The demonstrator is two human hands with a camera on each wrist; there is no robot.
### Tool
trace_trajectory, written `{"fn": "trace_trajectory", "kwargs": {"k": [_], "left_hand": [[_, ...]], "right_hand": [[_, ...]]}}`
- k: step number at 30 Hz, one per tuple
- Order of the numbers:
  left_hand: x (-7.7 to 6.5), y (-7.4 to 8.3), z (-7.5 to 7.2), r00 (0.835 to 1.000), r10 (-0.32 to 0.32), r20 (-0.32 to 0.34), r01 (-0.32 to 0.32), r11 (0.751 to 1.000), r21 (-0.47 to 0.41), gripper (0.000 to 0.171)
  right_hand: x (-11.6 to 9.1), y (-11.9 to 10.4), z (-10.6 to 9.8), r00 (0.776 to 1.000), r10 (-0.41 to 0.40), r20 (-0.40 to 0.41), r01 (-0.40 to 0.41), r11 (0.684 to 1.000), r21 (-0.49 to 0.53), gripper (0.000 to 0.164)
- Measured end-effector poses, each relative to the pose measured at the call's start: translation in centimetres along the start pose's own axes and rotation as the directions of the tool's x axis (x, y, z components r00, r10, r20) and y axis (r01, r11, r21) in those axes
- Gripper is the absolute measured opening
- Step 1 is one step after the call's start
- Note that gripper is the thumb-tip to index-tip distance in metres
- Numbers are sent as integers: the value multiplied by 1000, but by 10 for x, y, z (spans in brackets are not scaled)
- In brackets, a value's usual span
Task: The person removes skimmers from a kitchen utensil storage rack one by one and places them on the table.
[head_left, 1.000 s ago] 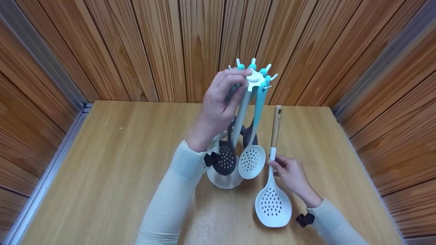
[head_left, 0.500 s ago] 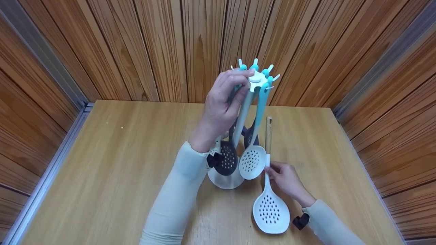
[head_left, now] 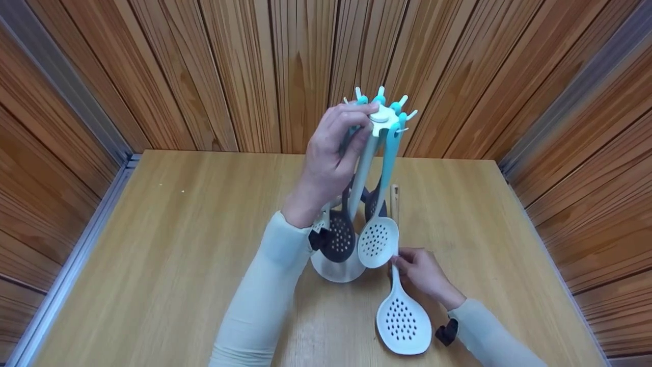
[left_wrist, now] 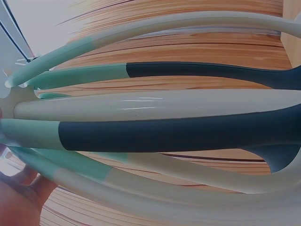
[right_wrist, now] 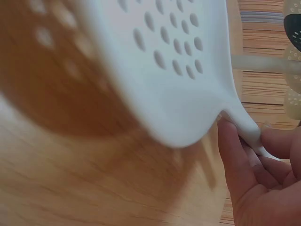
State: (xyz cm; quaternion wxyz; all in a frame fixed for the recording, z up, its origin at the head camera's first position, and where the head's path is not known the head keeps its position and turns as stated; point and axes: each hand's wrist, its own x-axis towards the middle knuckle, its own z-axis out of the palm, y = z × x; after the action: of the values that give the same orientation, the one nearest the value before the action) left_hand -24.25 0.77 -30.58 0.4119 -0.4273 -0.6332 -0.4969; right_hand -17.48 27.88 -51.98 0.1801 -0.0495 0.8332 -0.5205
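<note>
My left hand holds the top of an upright utensil rack, its thumb and fingers at the hub. From the hooks hang several teal-handled utensils, among them a white slotted spoon and a black slotted spoon. Their teal and black handles run past the pale post in the left wrist view. To the rack's right, my right hand pinches the neck of a large white skimmer, thumb against fingers. Its perforated head points toward me; the hanging white spoon partly hides its wooden handle.
The rack's round white base stands on a wooden table. Wood-panelled walls close off the back and both sides, with metal rails along the corners. Two small pale specks lie at the table's back left.
The right hand has moved the skimmer left and slightly toward me, so its handle now passes behind the hanging white spoon. The left hand stays on the rack's top.
</note>
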Motion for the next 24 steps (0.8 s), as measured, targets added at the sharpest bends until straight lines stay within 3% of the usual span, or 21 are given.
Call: {"fn": "trace_trajectory", "kwargs": {"k": [9, 24], "left_hand": [[0, 0, -2, 1000, 3, 4, -3, 1000, 14, 17], [0, 0, -3, 1000, -21, 21, 21, 1000, 4, 16]], "right_hand": [[3, 9, 7, 1000, -14, 19, 16, 997, -77, 21], [7, 8, 12, 999, 9, -38, -17, 979, -201, 18]]}}
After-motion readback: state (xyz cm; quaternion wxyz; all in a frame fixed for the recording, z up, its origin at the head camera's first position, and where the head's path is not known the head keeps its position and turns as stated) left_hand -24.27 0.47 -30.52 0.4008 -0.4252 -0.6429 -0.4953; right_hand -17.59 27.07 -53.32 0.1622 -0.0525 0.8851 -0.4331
